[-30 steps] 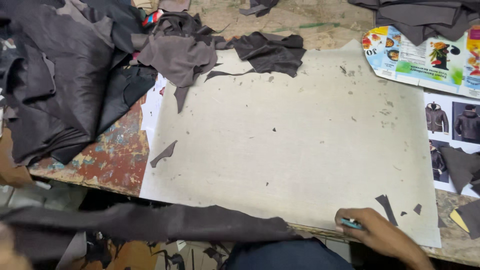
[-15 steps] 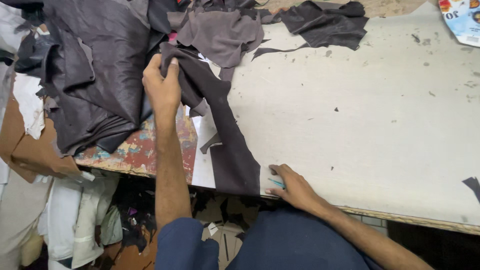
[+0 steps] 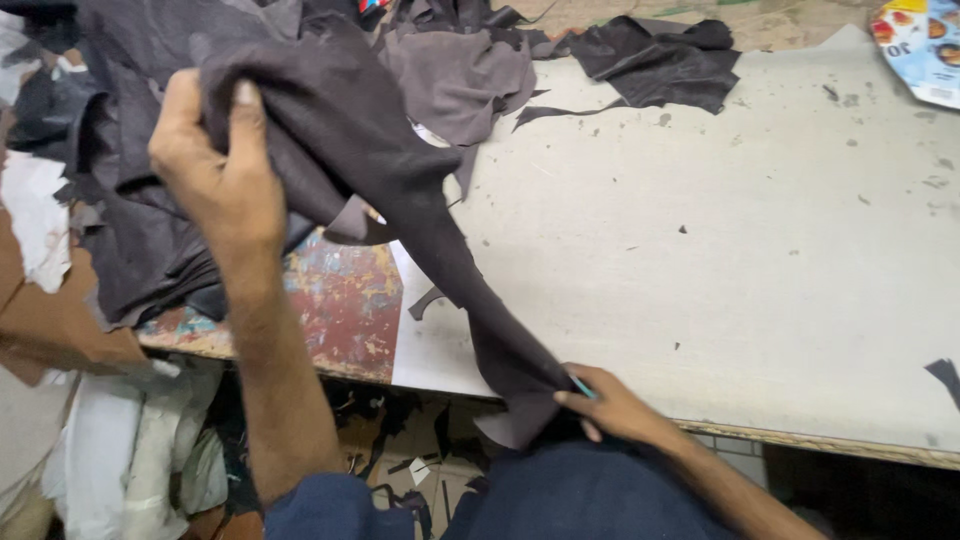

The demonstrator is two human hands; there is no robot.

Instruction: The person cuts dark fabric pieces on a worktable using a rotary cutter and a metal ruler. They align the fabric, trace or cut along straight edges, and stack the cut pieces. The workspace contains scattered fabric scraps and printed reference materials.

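Head view: left hand clenches the top of a long dark brown leather strip, lifted off the heap of dark leather pieces. Right hand pinches its lower end at the grey board's edge, probably with a small teal marker. Next: spreading it flat. No containers visible.

Even soft overhead light, no glare; slight motion blur, edges dimmer.

Matt, suede-like dark leather piece, soft and limp; matt grey board on table, scuffed and speckled; glossy printed paper sheet at corner.
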